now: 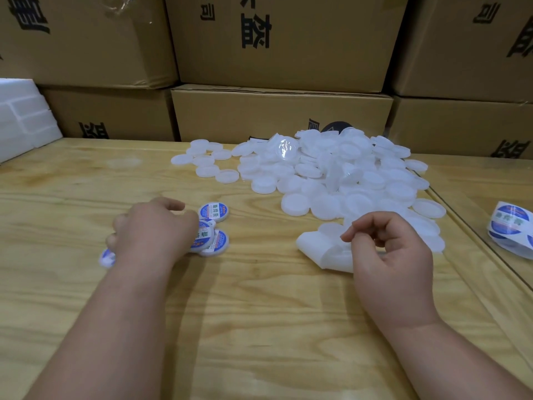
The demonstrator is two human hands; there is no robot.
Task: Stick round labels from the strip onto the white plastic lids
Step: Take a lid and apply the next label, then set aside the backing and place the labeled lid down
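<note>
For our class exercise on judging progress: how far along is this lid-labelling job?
Early on. Done: a few labelled lids lie by the left hand, which rests on one of them. In hand: the right hand is curled over the bare backing strip; whether it pinches anything is unclear. Left: a big pile of plain white lids, and more labels on the roll at right.

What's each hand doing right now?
Left hand: fingers grip a labelled lid.
Right hand: fingers loosely curled, holding nothing.

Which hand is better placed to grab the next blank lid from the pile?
The right hand: it hovers beside the pile of white lids, holding nothing visible. The left hand is over the labelled lids.
</note>
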